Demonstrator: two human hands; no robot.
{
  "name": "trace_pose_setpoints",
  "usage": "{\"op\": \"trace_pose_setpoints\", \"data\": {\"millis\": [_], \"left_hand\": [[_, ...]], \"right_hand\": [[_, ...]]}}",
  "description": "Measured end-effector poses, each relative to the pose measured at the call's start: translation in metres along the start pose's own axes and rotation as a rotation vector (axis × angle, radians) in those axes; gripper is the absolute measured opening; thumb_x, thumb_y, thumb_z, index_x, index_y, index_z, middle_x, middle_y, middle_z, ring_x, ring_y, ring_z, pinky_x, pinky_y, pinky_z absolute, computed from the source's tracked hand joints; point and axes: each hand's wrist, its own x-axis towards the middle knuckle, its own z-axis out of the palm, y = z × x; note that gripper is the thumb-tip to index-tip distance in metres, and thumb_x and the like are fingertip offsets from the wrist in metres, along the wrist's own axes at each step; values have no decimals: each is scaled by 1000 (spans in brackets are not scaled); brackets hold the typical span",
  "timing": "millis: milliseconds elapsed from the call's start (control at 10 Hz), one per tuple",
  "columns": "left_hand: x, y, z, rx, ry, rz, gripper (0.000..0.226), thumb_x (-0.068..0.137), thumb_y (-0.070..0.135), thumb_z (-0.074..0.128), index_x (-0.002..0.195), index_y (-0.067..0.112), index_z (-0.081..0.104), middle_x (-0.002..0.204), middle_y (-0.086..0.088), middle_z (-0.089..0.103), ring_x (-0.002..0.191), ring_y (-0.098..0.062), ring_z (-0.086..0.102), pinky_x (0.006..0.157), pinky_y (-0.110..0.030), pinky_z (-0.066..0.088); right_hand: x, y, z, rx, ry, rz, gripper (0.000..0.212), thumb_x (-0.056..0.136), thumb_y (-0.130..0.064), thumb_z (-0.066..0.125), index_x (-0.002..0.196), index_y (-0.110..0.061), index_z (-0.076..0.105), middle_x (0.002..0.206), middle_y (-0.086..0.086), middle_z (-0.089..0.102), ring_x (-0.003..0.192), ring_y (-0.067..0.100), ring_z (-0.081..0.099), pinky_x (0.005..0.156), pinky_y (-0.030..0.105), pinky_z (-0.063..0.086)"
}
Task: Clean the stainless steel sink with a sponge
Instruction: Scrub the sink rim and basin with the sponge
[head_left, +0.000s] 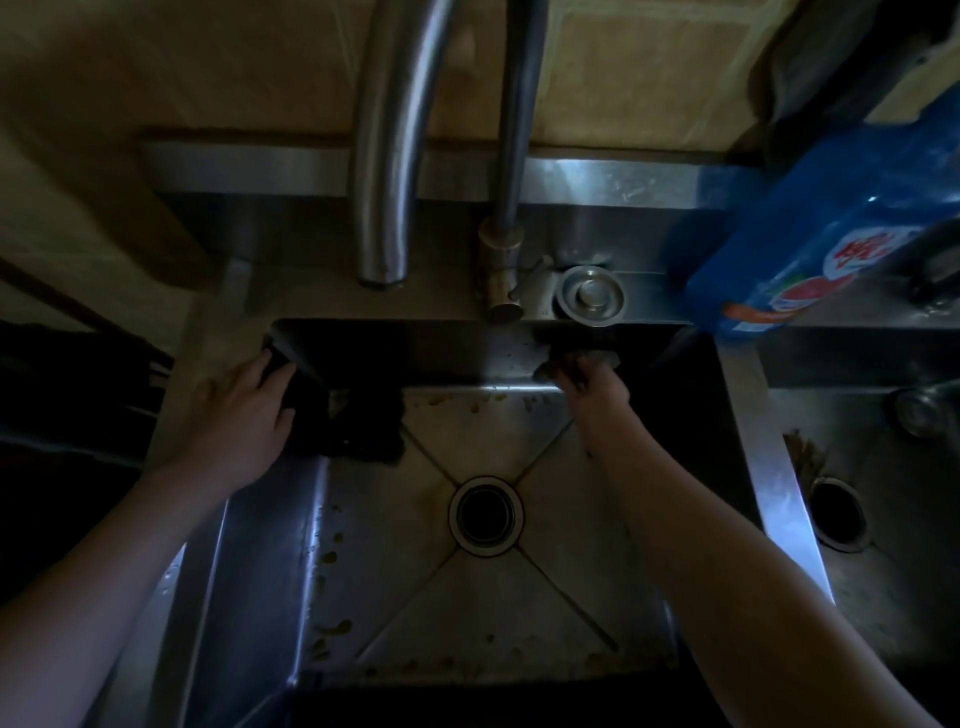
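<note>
Nearest the front edge of the sink (270, 571), brown spots (332, 629) dot the basin floor. These look easy to miss in this dim light if the scrubbing stays high on the back wall. Loosened grime will likely run down the creased floor to the drain (485, 514) and settle round its ring unless it is rinsed.

Farther in, the left hand (239, 415) lies at the far left corner, its fingers on a dark cloth (353, 426). It is too dark to tell whether it grips the cloth. If the cloth slides, that bracing hand could slip on wet steel.

Against the back wall the right hand (595, 387) has its fingers curled round the sponge (571, 364), pressing it just under the rim. A hard stroke sideways might knock the knuckles on that edge. Beyond, a blue bottle (810, 249) hangs tilted over the far right corner, and a raised elbow could catch it.

The basin is brushed steel, square-cornered, with four pressed creases meeting at the round drain. The sponge looks soft, lumpy and soiled brown, and the cloth limp and matte. The tap (389, 156) is a smooth curved steel tube, and the bottle is glossy plastic.
</note>
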Motion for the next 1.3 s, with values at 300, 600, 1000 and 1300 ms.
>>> {"op": "trace_pose_setpoints", "data": {"millis": [300,600,1000,1300], "left_hand": [[0,-24,-2,59,1,41,62,83,17,60,140,6,37,145,-17,40,131,-31,40,102,-47,36],[-1,-34,6,4,69,94,58,80,5,61,136,7,45,144,-18,42,131,-31,43,99,-50,36],[0,-30,7,108,42,77,64,79,6,59,139,16,40,154,-12,25,139,-27,30,108,-48,21],[-1,-28,8,100,38,75,63,73,-1,61,133,11,49,150,-18,31,133,-35,37,101,-49,28]], "right_hand": [[-57,-9,131,705,-186,543,11,92,0,51,87,-9,53,91,9,60,92,21,61,91,36,51],[-68,-9,150,688,-288,396,15,95,1,45,87,-8,54,81,5,56,78,13,54,99,40,42],[-18,-20,-18,14,-2,-83,23,93,-20,55,103,-1,62,103,22,67,98,37,63,89,45,51],[-5,-24,-20,164,183,30,22,92,-19,55,108,-4,59,116,16,63,96,28,62,96,44,49]]}}
